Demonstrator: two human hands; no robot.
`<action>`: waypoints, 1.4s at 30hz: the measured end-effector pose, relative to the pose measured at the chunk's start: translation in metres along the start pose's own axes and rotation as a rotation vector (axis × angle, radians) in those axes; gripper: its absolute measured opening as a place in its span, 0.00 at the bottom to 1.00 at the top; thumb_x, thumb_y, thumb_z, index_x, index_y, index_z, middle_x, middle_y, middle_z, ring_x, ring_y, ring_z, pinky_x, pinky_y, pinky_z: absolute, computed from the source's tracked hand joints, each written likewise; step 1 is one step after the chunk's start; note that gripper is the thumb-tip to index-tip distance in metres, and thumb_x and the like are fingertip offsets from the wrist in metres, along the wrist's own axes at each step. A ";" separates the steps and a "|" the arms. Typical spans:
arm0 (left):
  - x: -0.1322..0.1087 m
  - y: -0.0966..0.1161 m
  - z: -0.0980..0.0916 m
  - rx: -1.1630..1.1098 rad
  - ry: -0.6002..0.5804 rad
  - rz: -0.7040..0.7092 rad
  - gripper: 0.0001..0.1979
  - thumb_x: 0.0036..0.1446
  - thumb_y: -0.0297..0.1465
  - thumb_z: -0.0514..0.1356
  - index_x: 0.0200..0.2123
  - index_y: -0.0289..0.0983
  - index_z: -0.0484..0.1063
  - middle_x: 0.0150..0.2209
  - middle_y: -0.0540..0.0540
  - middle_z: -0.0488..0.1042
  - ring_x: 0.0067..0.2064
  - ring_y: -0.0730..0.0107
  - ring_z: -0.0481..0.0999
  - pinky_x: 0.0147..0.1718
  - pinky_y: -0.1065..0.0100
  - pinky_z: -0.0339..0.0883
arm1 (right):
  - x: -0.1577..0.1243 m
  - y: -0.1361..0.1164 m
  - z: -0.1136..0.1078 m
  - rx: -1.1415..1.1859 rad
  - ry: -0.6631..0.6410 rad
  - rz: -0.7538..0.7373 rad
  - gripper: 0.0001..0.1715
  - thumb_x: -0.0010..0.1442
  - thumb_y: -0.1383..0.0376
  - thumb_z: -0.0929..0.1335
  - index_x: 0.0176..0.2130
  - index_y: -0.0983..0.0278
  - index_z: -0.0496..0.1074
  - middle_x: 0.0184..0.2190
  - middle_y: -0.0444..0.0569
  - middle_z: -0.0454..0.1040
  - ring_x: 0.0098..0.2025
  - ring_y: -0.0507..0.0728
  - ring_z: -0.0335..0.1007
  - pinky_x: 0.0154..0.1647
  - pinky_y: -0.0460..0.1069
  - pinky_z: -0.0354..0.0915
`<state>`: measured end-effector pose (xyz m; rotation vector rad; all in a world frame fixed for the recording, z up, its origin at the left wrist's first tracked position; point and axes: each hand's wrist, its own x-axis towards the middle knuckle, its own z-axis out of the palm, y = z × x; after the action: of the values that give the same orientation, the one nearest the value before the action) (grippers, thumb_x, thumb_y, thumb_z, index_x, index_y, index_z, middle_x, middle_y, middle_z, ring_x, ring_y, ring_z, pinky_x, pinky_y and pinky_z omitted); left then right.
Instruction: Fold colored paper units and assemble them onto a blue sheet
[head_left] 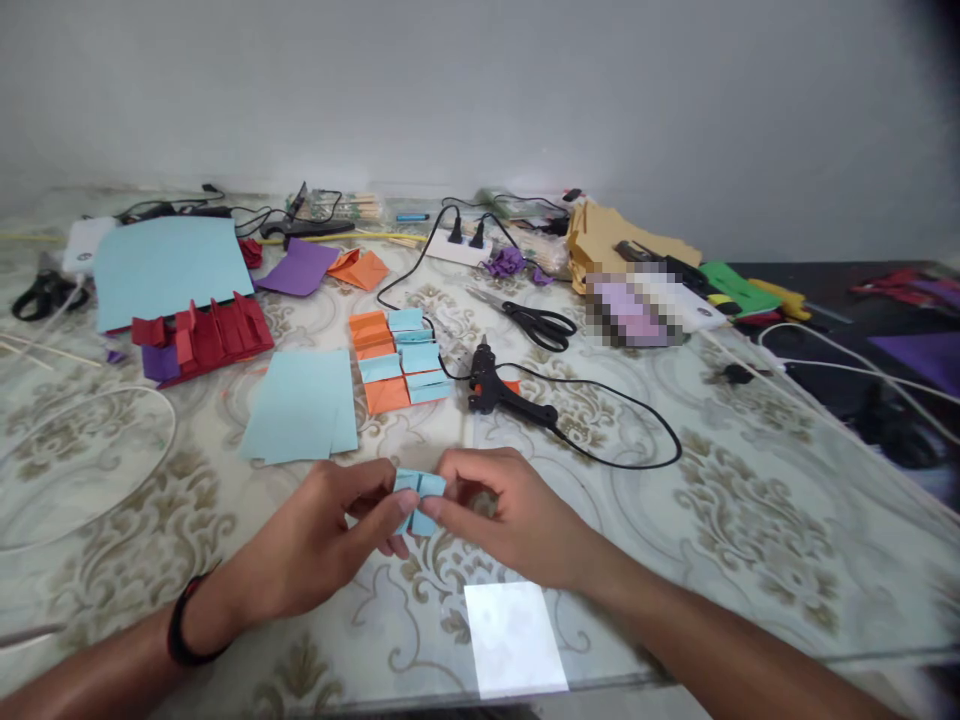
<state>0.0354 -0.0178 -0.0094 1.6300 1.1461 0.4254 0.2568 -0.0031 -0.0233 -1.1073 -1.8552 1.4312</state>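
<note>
Near edge: a bright white rectangle lies on the tabletop between the two forearms. Whether it is paper or glare cannot be told.
Left hand: a black wristband sits on the wrist. Thumb and fingers are pressed together on the left side of the folded blue piece.
Right hand: the fingertips pinch the same piece from its right side.
Folded blue piece: one. It is held just above the tabletop, near the middle of the near edge, between the two hands.
Step in hand (judged): a small fold is being creased. It goes best if the paper edges are lined up before pressing. One hand should anchor the piece while the other firms the crease from the middle outward.
Glue gun: one, beyond the hands. Its black cord loops towards the right edge.
Scissors: two. One pair lies past the glue gun, and a second pair lies at the left edge.
Orange-and-blue folded units: one cluster, about seven pieces, beside the glue gun.
Red folded units: one row, towards the left edge.
Flat blue sheets: one large sheet at the far left and a small stack, seemingly two, left of the cluster.
Purple sheet: one.
Power strip: one, at the far edge, with two plugs in it.
</note>
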 end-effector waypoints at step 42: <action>0.007 -0.007 -0.007 -0.015 0.052 0.078 0.14 0.67 0.39 0.61 0.31 0.38 0.76 0.27 0.52 0.72 0.29 0.73 0.68 0.30 0.70 0.61 | 0.001 0.005 0.001 0.119 -0.024 0.045 0.21 0.62 0.53 0.75 0.28 0.65 0.71 0.22 0.40 0.65 0.24 0.49 0.61 0.24 0.45 0.55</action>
<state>0.0298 -0.0080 -0.0149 1.6635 1.1174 0.5282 0.2569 -0.0029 -0.0287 -1.0838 -1.7469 1.5657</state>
